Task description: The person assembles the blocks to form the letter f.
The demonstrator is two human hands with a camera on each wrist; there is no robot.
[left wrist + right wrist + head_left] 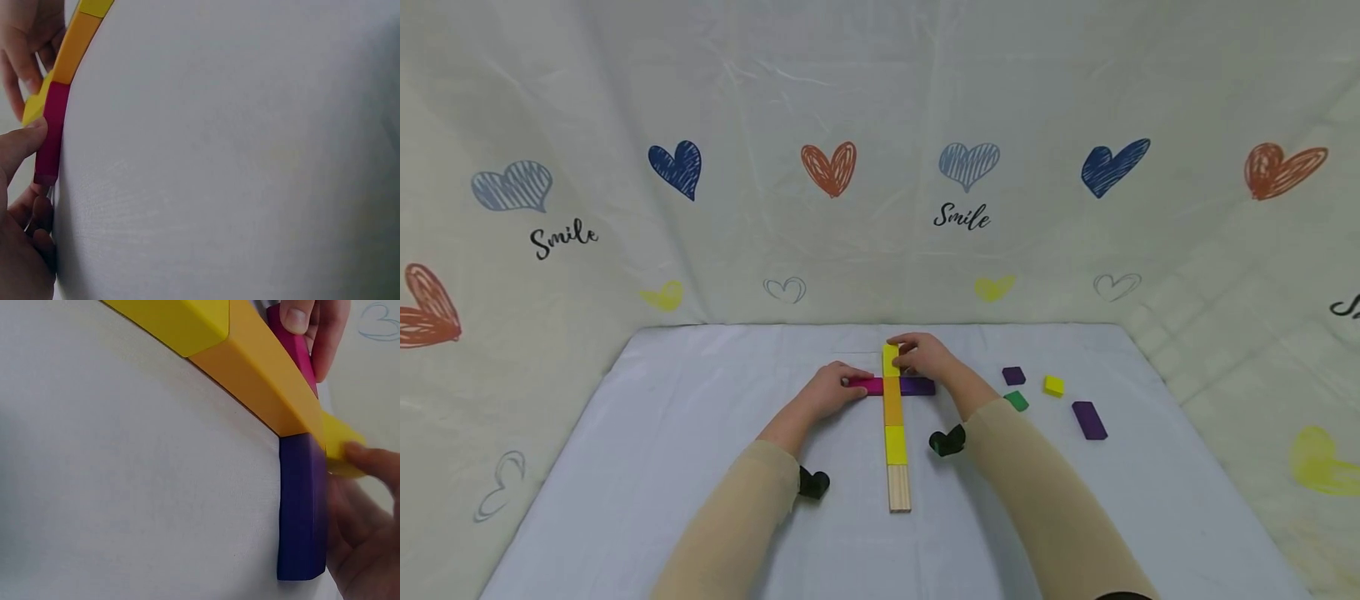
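- While the left hand clamps the magenta block between thumb and fingers, the right hand pinches the far yellow block, its thumb on the right side and a finger at the far end.
- Both held blocks belong to a cross lying on the white surface, the far yellow block forming its top and the magenta block its left arm.
- At the crossing lies the orange block; the magenta block touches the left side of its far part, and the long purple block extends from the right side, just nearer than the right hand.
- Toward the near side, the near yellow block follows the orange block end to end, then the plain wooden block at the foot.
- Well apart on the right lie four loose pieces: the small purple piece farthest, the green piece just nearer, the small yellow piece to their right, and the larger purple piece nearest.
- Beige sleeves cover both forearms.
- Behind the surface hangs a pale cloth, printed with hearts and the word "Smile".
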